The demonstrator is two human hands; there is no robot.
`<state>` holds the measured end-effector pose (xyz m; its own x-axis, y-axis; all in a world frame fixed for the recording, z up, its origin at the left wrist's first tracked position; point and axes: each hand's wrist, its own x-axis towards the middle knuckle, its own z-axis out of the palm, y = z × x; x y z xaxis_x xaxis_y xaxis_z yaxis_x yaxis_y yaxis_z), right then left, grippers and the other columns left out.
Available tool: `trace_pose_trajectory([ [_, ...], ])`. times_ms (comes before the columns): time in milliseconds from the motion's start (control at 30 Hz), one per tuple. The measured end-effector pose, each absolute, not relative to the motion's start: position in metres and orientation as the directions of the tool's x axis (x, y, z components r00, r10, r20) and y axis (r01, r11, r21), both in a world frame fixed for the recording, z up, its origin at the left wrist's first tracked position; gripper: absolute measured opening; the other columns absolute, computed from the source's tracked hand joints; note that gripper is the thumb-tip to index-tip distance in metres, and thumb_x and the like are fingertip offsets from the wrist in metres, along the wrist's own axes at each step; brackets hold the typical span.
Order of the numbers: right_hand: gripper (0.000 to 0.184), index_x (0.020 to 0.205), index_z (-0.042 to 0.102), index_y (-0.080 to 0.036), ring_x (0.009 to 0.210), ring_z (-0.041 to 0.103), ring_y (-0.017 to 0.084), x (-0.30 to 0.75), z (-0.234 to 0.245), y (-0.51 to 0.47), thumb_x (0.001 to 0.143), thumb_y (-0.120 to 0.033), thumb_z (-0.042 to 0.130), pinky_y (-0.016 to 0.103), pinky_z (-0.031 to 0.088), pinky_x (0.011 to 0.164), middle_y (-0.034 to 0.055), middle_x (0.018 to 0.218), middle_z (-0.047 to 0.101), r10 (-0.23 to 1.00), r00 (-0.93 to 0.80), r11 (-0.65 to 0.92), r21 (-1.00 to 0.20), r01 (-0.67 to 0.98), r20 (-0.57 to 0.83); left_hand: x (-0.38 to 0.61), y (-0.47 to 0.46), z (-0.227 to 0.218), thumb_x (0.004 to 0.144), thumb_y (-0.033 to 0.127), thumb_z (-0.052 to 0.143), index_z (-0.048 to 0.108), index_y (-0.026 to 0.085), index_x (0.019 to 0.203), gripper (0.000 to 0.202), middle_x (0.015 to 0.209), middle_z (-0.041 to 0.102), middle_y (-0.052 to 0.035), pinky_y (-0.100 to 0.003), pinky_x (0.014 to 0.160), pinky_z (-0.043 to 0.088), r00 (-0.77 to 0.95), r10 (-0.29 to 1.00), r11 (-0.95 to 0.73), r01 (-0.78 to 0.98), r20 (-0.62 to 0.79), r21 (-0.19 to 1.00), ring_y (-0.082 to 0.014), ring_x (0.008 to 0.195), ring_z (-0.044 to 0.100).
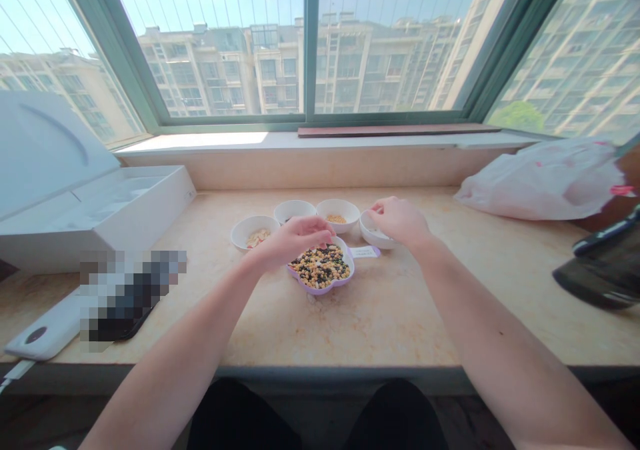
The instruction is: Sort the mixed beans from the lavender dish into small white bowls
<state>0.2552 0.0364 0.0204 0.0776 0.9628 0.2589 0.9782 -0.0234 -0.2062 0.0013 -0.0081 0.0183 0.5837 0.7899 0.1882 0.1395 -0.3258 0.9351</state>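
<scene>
A purple-rimmed scalloped bowl holds a mix of yellow and black beans with some pale pieces. Over its far left edge hovers my left hand, fingers curled in toward the thumb; whatever they may hold is too small to make out. My right hand reaches into the rightmost white bowl, fingertips pinched together inside its rim. Fingers partly hide what lies there. Three more white bowls stand in an arc: the left bowl with pale pieces, a bowl with dark contents, and a bowl with yellow beans.
A white labelled tab sticks out beside the purple bowl. To the left are an open white box, a blurred dark phone and a white power bank. A plastic bag and a dark translucent container stand right.
</scene>
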Motion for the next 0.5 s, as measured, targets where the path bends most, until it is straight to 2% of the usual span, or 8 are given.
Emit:
trace_pose_trajectory([
  [200, 0.028, 0.098, 0.081, -0.019, 0.092, 0.072, 0.025, 0.238, 0.018, 0.031, 0.095, -0.035, 0.058, 0.032, 0.05, 0.08, 0.0102, 0.099, 0.08, 0.933, -0.071, 0.188, -0.307, 0.933, 0.353, -0.004, -0.008, 0.021, 0.085, 0.047, 0.076, 0.063, 0.016, 0.088, 0.033, 0.08, 0.062, -0.0015, -0.024, 0.066, 0.044, 0.567, 0.807, -0.083, -0.17, 0.166, 0.982, -0.0096, 0.069, 0.056],
  [333, 0.023, 0.097, 0.08, -0.021, 0.078, 0.068, 0.019, 0.221, 0.014, 0.02, 0.095, -0.033, 0.061, 0.03, 0.046, 0.074, 0.0053, 0.091, 0.079, 0.881, -0.365, 0.462, -0.376, 0.804, 0.301, -0.003, -0.009, 0.021, 0.084, 0.045, 0.079, 0.063, 0.016, 0.086, 0.032, 0.077, 0.06, -0.0006, -0.024, 0.065, 0.045, 0.579, 0.799, -0.022, -0.237, 0.159, 0.971, -0.0091, 0.068, 0.055],
  [400, 0.023, 0.094, 0.08, -0.02, 0.076, 0.066, 0.018, 0.212, 0.01, 0.014, 0.096, -0.033, 0.061, 0.029, 0.043, 0.07, 0.0044, 0.086, 0.077, 0.809, -0.535, 0.586, -0.398, 0.706, 0.243, -0.002, -0.007, 0.02, 0.084, 0.042, 0.079, 0.065, 0.016, 0.089, 0.03, 0.076, 0.059, 0.0003, -0.023, 0.065, 0.045, 0.515, 0.839, -0.033, -0.271, 0.174, 0.962, -0.0088, 0.068, 0.055],
  [500, 0.022, 0.097, 0.079, -0.02, 0.079, 0.064, 0.019, 0.201, 0.005, 0.005, 0.093, -0.037, 0.067, 0.03, 0.042, 0.072, 0.0058, 0.09, 0.075, 0.734, -0.649, 0.668, -0.387, 0.635, 0.202, 0.0, 0.002, 0.017, 0.086, 0.038, 0.077, 0.067, 0.016, 0.094, 0.025, 0.074, 0.055, 0.0021, -0.02, 0.062, 0.043, 0.308, 0.933, -0.076, -0.335, 0.186, 0.939, -0.0074, 0.066, 0.052],
])
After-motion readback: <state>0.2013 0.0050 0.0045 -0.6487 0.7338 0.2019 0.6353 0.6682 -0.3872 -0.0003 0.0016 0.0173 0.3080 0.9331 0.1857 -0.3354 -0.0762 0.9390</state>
